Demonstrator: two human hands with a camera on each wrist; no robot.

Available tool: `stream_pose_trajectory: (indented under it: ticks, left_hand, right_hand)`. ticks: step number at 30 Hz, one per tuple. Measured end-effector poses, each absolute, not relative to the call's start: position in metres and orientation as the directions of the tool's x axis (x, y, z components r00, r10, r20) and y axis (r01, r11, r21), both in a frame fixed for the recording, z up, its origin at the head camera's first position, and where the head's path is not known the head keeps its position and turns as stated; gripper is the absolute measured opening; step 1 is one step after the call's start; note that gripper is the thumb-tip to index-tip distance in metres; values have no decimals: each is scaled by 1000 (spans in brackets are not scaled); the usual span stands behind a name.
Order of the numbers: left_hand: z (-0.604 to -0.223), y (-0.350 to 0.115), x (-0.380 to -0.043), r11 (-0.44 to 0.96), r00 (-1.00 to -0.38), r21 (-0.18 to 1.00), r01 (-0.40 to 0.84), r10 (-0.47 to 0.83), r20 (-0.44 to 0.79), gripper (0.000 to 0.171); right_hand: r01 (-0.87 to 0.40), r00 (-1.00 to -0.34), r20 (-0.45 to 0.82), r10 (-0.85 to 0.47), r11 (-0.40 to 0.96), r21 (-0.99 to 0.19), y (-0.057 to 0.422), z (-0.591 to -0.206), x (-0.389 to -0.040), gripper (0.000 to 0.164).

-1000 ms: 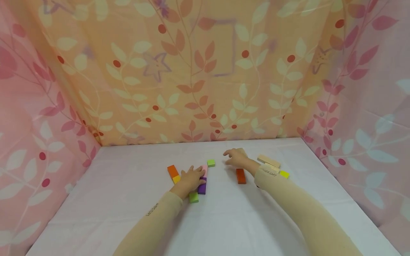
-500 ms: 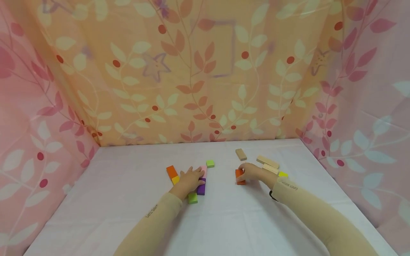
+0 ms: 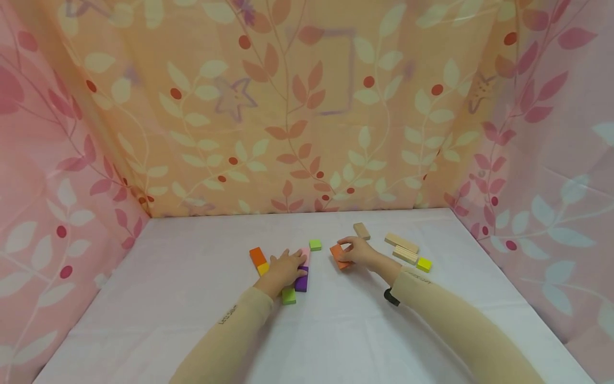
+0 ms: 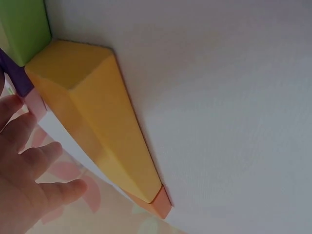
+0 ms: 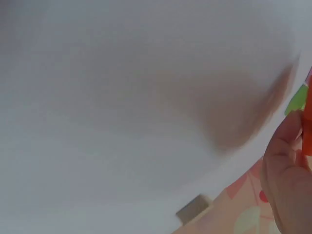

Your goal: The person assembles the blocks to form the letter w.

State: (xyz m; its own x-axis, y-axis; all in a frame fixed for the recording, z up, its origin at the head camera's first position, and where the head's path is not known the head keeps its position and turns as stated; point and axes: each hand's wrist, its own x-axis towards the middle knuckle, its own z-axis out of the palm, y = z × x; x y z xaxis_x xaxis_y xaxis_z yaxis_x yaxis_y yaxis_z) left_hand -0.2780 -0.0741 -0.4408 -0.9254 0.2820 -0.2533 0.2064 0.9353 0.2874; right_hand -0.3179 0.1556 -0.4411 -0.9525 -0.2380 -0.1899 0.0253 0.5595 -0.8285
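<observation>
My right hand (image 3: 361, 253) pinches an orange block (image 3: 338, 257) between thumb and fingers, tilted, right of the block group. In the right wrist view that orange block (image 5: 307, 119) shows at the right edge. My left hand (image 3: 287, 271) has its fingers spread over a pink block (image 3: 306, 254) and a purple block (image 3: 301, 282), its fingertips on or just at them. A green block (image 3: 289, 296) lies below the wrist. On its left side are a yellow block (image 4: 97, 117) and another orange block (image 3: 257, 257), end to end. The palm partly hides the yellow one.
A small light-green block (image 3: 315, 245) lies behind the pink one. Toward the right are a plain wooden block (image 3: 362, 231), a longer wooden block (image 3: 402, 243), a ridged wooden piece (image 3: 405, 254) and a bright yellow block (image 3: 424, 264). Patterned cloth (image 3: 288, 133) walls the white table (image 3: 345, 341).
My right hand has come back from beside the far wooden block, taken hold of the orange block and moved it left, off its spot. The left hand has stayed put.
</observation>
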Motion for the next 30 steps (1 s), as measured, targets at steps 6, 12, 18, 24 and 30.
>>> stream_pose_trajectory:
  ticks: [6, 12, 18, 24, 30]
  left_hand:
    - [-443, -73, -281, 935, -925, 292, 201, 280, -258, 54]
    - [-444, -73, -283, 938, -926, 281, 202, 277, -258, 54]
    - [-444, -74, -283, 939, -925, 275, 206, 278, -258, 54]
    - [-441, -73, -281, 940, -926, 278, 197, 272, -264, 54]
    - [-440, -73, -279, 940, -923, 271, 206, 279, -264, 53]
  right_hand:
    - [-10, -958, -192, -214, 693, -721, 139, -450, -325, 47]
    - [-84, -954, -156, -257, 727, -682, 144, -475, -345, 46]
    - [-68, -962, -150, -227, 735, -674, 134, -461, -334, 43]
    - [-90, -965, -131, -227, 758, -646, 130, -455, -329, 43]
    - [-71, -966, -146, -215, 759, -647, 128, -456, -332, 46]
